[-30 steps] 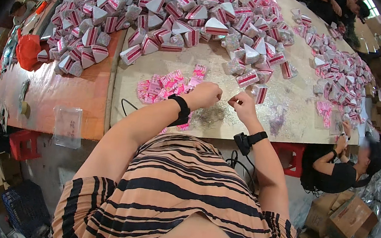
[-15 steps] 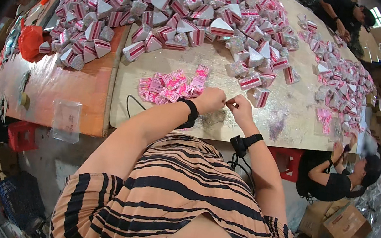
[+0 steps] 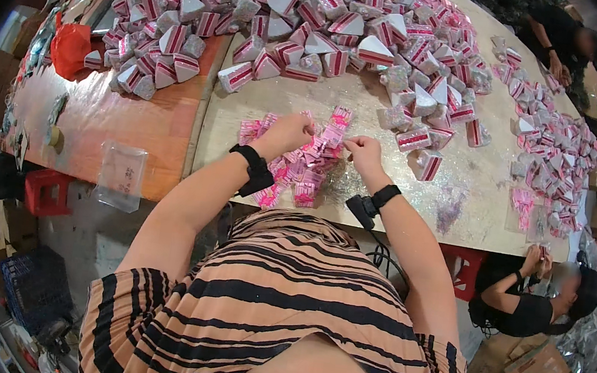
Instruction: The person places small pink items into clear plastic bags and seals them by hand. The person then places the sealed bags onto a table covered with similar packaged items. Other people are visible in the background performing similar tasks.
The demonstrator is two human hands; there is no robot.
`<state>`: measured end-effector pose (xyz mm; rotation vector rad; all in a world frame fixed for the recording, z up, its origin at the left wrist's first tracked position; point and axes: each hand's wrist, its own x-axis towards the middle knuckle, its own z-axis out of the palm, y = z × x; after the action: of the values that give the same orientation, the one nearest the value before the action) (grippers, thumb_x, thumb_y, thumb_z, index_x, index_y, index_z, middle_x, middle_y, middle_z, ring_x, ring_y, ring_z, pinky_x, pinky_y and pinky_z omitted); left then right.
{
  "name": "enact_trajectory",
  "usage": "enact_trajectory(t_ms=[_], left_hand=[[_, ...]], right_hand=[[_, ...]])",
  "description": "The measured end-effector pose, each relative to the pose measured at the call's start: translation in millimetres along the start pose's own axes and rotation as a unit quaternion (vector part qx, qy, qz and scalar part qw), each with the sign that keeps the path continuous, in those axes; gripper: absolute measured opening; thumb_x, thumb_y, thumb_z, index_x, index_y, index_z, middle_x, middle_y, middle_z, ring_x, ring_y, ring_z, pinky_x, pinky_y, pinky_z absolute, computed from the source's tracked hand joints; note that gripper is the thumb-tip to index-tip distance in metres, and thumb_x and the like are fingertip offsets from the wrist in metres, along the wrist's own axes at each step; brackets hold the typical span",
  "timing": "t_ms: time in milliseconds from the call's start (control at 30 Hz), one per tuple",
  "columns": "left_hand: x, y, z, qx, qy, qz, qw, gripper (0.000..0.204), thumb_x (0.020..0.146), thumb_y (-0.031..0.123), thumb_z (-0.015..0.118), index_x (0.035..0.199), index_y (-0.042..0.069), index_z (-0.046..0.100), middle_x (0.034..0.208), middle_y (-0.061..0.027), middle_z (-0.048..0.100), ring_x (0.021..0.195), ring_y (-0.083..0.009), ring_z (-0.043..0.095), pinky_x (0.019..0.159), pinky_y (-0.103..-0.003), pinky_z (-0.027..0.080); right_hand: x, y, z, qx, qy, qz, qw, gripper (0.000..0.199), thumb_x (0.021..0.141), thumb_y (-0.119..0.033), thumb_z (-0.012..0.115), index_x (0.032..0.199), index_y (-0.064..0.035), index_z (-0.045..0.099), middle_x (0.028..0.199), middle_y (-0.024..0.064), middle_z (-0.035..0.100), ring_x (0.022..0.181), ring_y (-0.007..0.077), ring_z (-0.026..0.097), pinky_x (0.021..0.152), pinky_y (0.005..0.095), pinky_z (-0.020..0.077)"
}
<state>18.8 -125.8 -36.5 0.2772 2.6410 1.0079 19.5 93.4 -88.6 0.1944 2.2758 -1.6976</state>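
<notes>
A loose pile of small pink-and-white printed packets (image 3: 302,168) lies on the table in front of me. My left hand (image 3: 288,134) is over the pile's far left part, fingers curled and pinched at the packets; what they hold, if anything, is too small to make out. Just right of the pile, my right hand (image 3: 365,158) has its thumb and forefinger pressed together near a packet (image 3: 338,118) at the far end. Anything in that pinch is also too small to tell. Both wrists wear black bands.
A large heap of wrapped cake-slice-shaped pieces (image 3: 312,26) fills the table's far side. One piece (image 3: 424,165) lies right of my right hand. More pieces (image 3: 556,149) lie farther right, near a co-worker (image 3: 525,299). An orange-red bag (image 3: 70,51) and clear plastic bag (image 3: 120,177) are left.
My hands were together at the pile's right side; now they are apart. The left hand has moved left over the packets, while the right stays near. The view has shifted slightly.
</notes>
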Motion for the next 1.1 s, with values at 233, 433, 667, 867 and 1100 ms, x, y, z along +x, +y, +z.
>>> enact_trajectory(t_ms=[233,433,667,867,1100], left_hand=[[-14.1,-24.7,2.0,-0.038,0.007,0.008,0.999,0.02,0.067,0.01,0.062,0.084,0.001,0.067,0.08,-0.0171,0.065,0.078,-0.0309,0.063,0.073,-0.038,0.049],[-17.1,-28.7,8.0,-0.012,0.025,0.006,1.0,0.02,0.068,0.01,0.06,0.085,0.002,0.067,0.084,-0.0179,0.065,0.081,-0.0319,0.062,0.076,-0.04,0.048],[-17.4,-28.1,7.8,-0.002,0.064,0.034,0.997,0.021,0.072,0.016,0.063,0.086,0.001,0.065,0.077,-0.0171,0.064,0.074,-0.03,0.062,0.068,-0.038,0.048],[-15.8,6.9,-28.0,-0.03,0.055,0.032,0.998,0.017,0.073,0.014,0.062,0.084,0.0,0.066,0.079,-0.0173,0.064,0.074,-0.0305,0.062,0.067,-0.038,0.048],[-13.2,32.5,-46.0,-0.034,0.098,0.119,0.987,0.016,0.072,0.014,0.063,0.08,0.0,0.066,0.071,-0.0163,0.063,0.067,-0.0297,0.061,0.063,-0.037,0.047]], right_hand=[[10.0,7.5,29.0,-0.176,0.027,-0.037,0.983,0.017,0.071,-0.017,0.066,0.072,0.0004,0.067,0.063,0.0148,0.062,0.055,0.0232,0.059,0.054,0.0347,0.0448],[9.9,-2.6,29.5,-0.207,0.057,-0.013,0.977,0.02,0.071,-0.021,0.067,0.073,-0.0007,0.068,0.061,0.0144,0.063,0.055,0.0222,0.061,0.053,0.0344,0.0457],[15.6,1.3,45.0,-0.227,-0.019,-0.07,0.971,0.016,0.076,-0.015,0.064,0.074,0.0009,0.067,0.062,0.0119,0.062,0.056,0.0187,0.059,0.052,0.0311,0.044],[-2.1,-54.2,26.8,0.069,-0.145,0.089,0.983,0.009,0.082,-0.011,0.06,0.08,-0.0025,0.064,0.06,0.0007,0.056,0.048,0.0086,0.047,0.043,0.0241,0.0352],[-14.8,-90.7,7.9,0.1,-0.159,0.084,0.979,0.011,0.084,-0.014,0.061,0.077,-0.0056,0.06,0.061,-0.0019,0.052,0.049,0.0075,0.047,0.044,0.0227,0.0365]])
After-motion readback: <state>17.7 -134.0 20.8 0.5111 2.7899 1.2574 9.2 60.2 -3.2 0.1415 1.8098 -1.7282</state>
